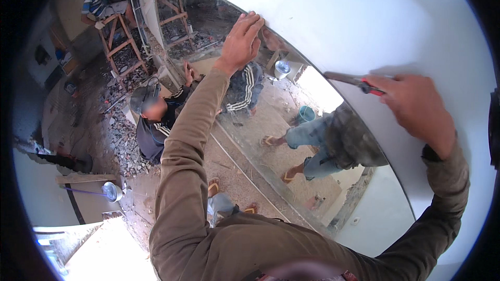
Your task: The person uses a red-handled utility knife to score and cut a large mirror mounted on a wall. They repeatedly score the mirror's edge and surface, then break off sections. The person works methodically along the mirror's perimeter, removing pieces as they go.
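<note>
A large mirror (281,177) stands against the white wall (323,10), its dark top edge crossing my view diagonally. My left hand (242,41) lies on that edge, fingers stretched out and holding nothing. Farther right along the edge, my right hand (416,106) is closed around a hand tool (359,82) with a red and black handle and a long, flat grey end. The tool's tip is close to the mirror's edge, against the wall; I cannot tell its exact kind. Reflections of legs in rolled jeans and sandals show in the glass.
At left, a person in a cap (151,106) crouches with a hand raised near the mirror. Farther back, another person (101,2) sits by a wooden trestle (122,47). Rubble (125,148) covers part of the floor. A white bucket (112,192) stands lower left.
</note>
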`<state>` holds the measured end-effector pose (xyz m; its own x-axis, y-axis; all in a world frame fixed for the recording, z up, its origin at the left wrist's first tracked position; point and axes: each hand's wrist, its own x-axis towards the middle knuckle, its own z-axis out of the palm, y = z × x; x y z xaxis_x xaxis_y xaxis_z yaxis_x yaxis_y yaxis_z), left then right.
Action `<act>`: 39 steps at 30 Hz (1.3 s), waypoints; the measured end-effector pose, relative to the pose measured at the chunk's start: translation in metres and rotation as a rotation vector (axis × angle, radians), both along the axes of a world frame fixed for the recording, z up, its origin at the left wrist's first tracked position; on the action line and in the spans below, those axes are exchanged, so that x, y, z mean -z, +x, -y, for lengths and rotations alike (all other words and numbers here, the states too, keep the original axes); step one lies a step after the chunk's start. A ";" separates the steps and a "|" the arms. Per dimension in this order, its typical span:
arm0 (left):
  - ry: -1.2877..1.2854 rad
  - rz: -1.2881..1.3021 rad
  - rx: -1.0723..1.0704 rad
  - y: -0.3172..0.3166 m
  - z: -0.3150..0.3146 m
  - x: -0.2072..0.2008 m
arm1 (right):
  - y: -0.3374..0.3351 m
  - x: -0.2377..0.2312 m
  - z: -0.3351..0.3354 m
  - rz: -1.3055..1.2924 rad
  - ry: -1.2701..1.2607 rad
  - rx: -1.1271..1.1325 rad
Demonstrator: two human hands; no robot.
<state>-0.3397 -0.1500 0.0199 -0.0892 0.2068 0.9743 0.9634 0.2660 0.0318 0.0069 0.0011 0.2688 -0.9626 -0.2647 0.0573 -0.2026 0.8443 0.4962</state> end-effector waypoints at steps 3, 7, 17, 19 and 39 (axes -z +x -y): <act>0.002 -0.018 0.063 -0.012 -0.001 0.004 | 0.003 -0.013 0.016 -0.112 -0.072 0.177; -0.026 -0.118 0.115 -0.025 -0.003 -0.004 | -0.045 0.015 0.029 -0.132 0.077 0.217; -0.086 -0.031 0.201 -0.025 -0.007 -0.008 | -0.146 0.041 0.046 -0.013 0.031 0.105; -0.002 -0.077 0.196 -0.021 -0.010 -0.009 | -0.157 0.044 0.051 0.036 0.009 0.065; 0.067 -0.132 0.096 -0.020 -0.021 -0.012 | -0.132 0.041 0.019 0.319 0.011 -0.003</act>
<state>-0.3599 -0.1292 0.0319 0.0570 0.1428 0.9881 0.9813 0.1744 -0.0818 -0.1247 -0.0183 0.2278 -0.9310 -0.2662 -0.2498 -0.3514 0.8386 0.4162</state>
